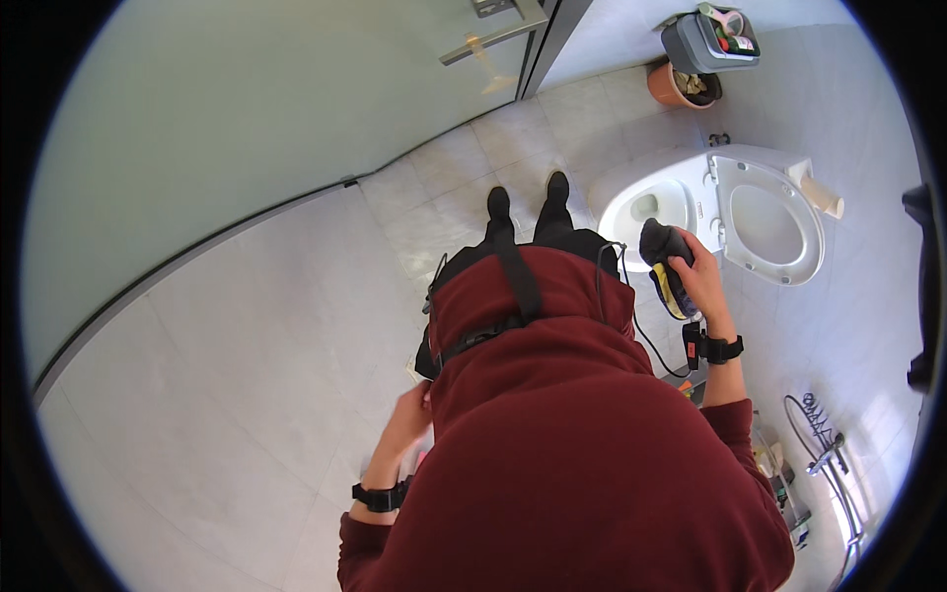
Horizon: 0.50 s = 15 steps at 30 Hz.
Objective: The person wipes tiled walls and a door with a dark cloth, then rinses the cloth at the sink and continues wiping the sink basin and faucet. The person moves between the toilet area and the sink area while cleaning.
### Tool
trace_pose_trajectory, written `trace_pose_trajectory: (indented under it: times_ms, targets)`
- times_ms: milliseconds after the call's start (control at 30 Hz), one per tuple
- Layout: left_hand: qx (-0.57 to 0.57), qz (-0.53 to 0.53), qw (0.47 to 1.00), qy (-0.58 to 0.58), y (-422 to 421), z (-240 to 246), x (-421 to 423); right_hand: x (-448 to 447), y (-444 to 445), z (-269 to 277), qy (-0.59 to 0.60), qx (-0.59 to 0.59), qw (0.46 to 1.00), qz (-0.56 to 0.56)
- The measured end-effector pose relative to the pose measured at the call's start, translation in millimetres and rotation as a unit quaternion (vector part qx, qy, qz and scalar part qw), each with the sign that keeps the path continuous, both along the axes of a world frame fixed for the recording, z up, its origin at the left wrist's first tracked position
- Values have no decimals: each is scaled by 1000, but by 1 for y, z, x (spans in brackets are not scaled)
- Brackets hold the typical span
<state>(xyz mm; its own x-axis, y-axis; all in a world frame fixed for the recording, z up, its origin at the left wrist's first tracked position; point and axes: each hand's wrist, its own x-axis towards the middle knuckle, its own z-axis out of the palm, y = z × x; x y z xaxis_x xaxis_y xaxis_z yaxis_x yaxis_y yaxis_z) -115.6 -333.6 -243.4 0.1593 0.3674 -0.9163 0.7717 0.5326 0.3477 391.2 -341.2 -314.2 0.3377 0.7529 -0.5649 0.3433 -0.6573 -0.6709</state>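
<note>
My right hand (pixel 698 275) grips a bundle of dark grey cloth (pixel 664 244), with a yellow and dark piece (pixel 669 292) hanging beneath it. The bundle is beside the near edge of a white toilet (pixel 610 220), whose seat (pixel 801 211) is raised. My left hand (pixel 411 420) is at the left side of my dark red top, close to the waist; its fingers are partly hidden by the fabric, so whether it holds anything cannot be told. Both wrists wear black straps, and a black cable runs from the right one towards my waist.
A frosted glass door (pixel 259 111) with a metal handle (pixel 492 44) stands at the upper left. An orange bin (pixel 669 87) and a grey container (pixel 695 46) with bottles are beyond the toilet. A paper roll (pixel 823 197) is beside the toilet; a shower hose (pixel 843 488) hangs at the lower right.
</note>
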Motion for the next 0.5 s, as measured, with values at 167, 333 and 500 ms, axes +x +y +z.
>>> trace_pose_trajectory:
  times_ms: [167, 333, 500]
  targets:
    - [269, -102, 957, 43, 102, 22, 11, -7, 3, 3, -6, -6, 999, -43]
    - [184, -129, 951, -211, 141, 3, 71, -16, 3, 14, -69, -9, 991, -110]
    - [192, -163, 940, -231, 159, -18, 75, -5, -6, 10, -98, -9, 976, -194]
